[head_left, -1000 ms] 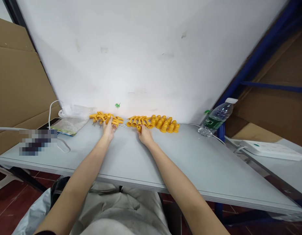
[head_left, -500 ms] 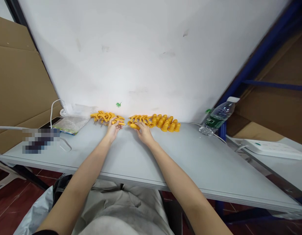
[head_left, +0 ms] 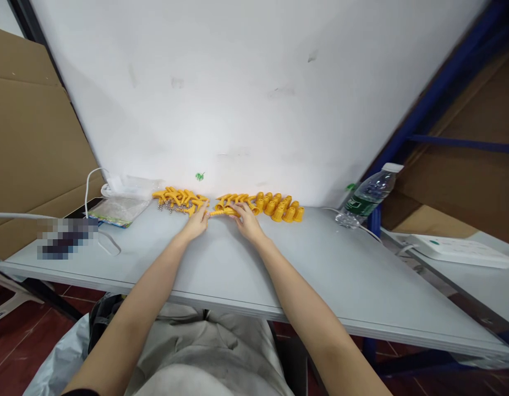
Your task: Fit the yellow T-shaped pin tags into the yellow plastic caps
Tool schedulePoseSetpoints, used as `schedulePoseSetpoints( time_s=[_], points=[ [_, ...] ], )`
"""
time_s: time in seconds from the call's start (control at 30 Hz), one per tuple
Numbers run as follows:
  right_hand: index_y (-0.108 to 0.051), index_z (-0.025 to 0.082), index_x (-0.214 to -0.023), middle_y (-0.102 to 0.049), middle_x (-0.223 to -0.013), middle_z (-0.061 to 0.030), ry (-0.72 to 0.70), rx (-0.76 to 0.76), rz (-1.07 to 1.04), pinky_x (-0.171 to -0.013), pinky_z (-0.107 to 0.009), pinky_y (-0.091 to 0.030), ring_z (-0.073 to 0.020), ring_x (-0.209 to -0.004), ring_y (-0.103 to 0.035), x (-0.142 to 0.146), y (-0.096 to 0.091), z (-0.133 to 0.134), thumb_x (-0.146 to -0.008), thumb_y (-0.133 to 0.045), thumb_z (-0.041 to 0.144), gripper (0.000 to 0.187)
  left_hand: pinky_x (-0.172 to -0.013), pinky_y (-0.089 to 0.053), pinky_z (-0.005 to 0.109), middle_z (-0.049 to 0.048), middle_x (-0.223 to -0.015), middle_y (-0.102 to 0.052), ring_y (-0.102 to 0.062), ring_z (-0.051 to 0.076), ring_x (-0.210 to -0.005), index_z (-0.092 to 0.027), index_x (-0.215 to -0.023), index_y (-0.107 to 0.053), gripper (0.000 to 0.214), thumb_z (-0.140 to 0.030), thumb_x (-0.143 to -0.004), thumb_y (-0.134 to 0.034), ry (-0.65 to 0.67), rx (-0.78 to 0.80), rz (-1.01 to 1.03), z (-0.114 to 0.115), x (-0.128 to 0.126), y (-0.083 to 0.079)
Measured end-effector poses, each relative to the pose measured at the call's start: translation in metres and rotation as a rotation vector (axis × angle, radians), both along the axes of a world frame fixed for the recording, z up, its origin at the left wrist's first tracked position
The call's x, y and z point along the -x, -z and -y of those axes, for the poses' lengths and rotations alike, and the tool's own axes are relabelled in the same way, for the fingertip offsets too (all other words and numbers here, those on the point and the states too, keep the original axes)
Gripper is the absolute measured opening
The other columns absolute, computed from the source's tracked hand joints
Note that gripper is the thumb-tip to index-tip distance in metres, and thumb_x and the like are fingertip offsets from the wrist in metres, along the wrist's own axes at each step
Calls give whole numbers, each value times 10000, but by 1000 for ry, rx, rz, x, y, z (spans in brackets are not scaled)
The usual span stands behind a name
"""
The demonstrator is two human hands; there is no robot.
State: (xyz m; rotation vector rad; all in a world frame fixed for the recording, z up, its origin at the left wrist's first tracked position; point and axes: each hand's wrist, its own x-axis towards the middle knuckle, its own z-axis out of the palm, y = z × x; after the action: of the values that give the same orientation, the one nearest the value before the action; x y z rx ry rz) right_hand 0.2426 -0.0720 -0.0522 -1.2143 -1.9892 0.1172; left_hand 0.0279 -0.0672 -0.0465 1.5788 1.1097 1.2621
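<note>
Both hands reach to the far edge of a grey table (head_left: 312,275), meeting in the gap between two yellow heaps. My left hand (head_left: 197,220) and my right hand (head_left: 246,218) pinch the two ends of a small yellow plastic piece (head_left: 221,211) between them, fingers closed on it. To the left lies a heap of yellow T-shaped pieces with small metal chains (head_left: 176,198). To the right sits a row of yellow cone-shaped caps (head_left: 274,206). All of these lie against a white board (head_left: 254,99).
A clear plastic bag (head_left: 120,206) and a white cable (head_left: 89,184) lie at the far left. A water bottle (head_left: 367,195) leans at the far right. A white power strip (head_left: 456,250) rests on the neighbouring table. Cardboard stands on both sides.
Each hand took a yellow piece from its own heap, then both moved inward. They now hold the pieces together between the two heaps.
</note>
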Motion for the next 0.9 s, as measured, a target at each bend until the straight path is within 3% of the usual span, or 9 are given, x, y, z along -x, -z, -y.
schedulePoseSetpoints(
  time_s=[0.07,0.13,0.23,0.3,0.5,0.6,0.7,0.8,0.9],
  points=[
    [-568,221,-1318,-529,-1306,-133,2,12,-44,-1023,-428,-444,-264,-1226,-521,-3,0,-1,-918,-513,256,406,-709,-530,272,-2,-679,-644,-606,156,-600,-228,-1287,-580,496,-355,-816,-667,-15,-150,-167,1,2,3],
    [-546,203,-1334,-537,-1306,-148,-6,25,-107,-990,-431,-468,-275,-1211,-526,-5,-2,-3,-908,-533,282,434,-883,-508,316,43,-846,-688,-660,203,-843,-213,-1359,-522,568,-329,-819,-655,-17,-230,-296,3,4,2],
    [-524,190,-1342,-563,-1311,-162,-48,73,-203,-945,-439,-492,-273,-1131,-572,-6,-4,-3,-896,-550,302,461,-1081,-385,375,121,-1268,-606,-540,238,-1225,-208,-1450,-402,616,-259,-860,-569,-32,-303,-415,3,5,0],
    [-532,200,-1331,-571,-1324,-153,-95,125,-257,-940,-439,-495,-255,-1084,-599,-5,-7,-3,-889,-559,322,459,-1124,-334,405,139,-1386,-518,-461,240,-1316,-209,-1476,-350,603,-219,-890,-490,-54,-324,-461,2,5,0],
    [-622,178,-1174,-676,-1132,-118,-150,287,-400,-847,-384,-526,-220,-888,-658,-5,-19,6,-845,-588,551,498,-1099,-371,438,155,-1285,-547,-512,256,-1236,-184,-1385,-438,470,-185,-916,-429,-94,-337,-515,0,5,2],
    [-638,181,-841,-674,-746,-57,-98,336,-419,-745,-357,-525,-203,-695,-635,-3,-23,11,-815,-505,722,557,-1079,-395,435,145,-1272,-549,-522,256,-1216,-187,-1316,-482,401,-181,-916,-441,-71,-357,-513,1,4,2],
    [-497,213,-622,-577,-570,-19,-62,370,-480,-617,-325,-491,-159,-515,-556,1,-23,13,-777,-431,820,630,-1076,-398,445,133,-1269,-548,-519,250,-1219,-197,-1271,-491,356,-178,-918,-446,-53,-383,-495,-1,3,4],
    [-519,209,-676,-611,-615,-22,-77,444,-561,-548,-308,-457,-135,-457,-535,3,-23,12,-784,-419,817,626,-1064,-411,468,133,-1256,-555,-533,258,-1198,-200,-1227,-500,331,-161,-900,-463,-52,-401,-459,-5,3,7],
    [-608,210,-964,-695,-832,-37,-164,502,-618,-577,-298,-477,-145,-559,-627,-1,-25,13,-763,-583,719,548,-1055,-423,479,131,-1233,-569,-548,261,-1174,-204,-1192,-507,310,-153,-888,-470,-59,-404,-430,-9,5,9]
  ],
)
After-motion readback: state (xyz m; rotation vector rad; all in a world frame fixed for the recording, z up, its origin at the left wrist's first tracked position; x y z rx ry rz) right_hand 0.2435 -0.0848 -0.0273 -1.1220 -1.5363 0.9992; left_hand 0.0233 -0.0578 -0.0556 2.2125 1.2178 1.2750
